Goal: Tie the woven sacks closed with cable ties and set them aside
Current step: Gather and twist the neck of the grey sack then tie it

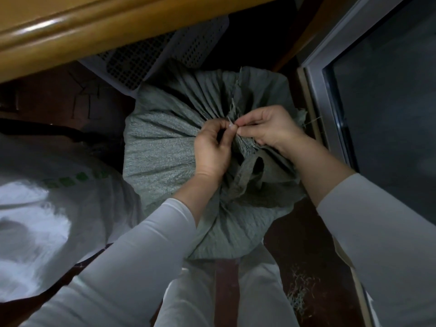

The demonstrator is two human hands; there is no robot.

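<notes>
A full grey-green woven sack (162,147) stands on the floor in front of me, its mouth bunched into a pleated neck. Both hands meet at that neck. My left hand (213,149) pinches the pale end of a thin cable tie (230,123) between thumb and fingers. My right hand (271,128) pinches the same tie from the other side, fingertips almost touching the left ones. Most of the tie is hidden in the gathered cloth. Frayed fabric ends stick up behind my fingers.
A white sack (42,208) with green print lies at the left. A wooden table edge (70,27) runs across the top, with a perforated white basket (151,55) under it. A metal-framed glass door (330,95) is close on the right. Loose fibres (302,289) litter the dark floor.
</notes>
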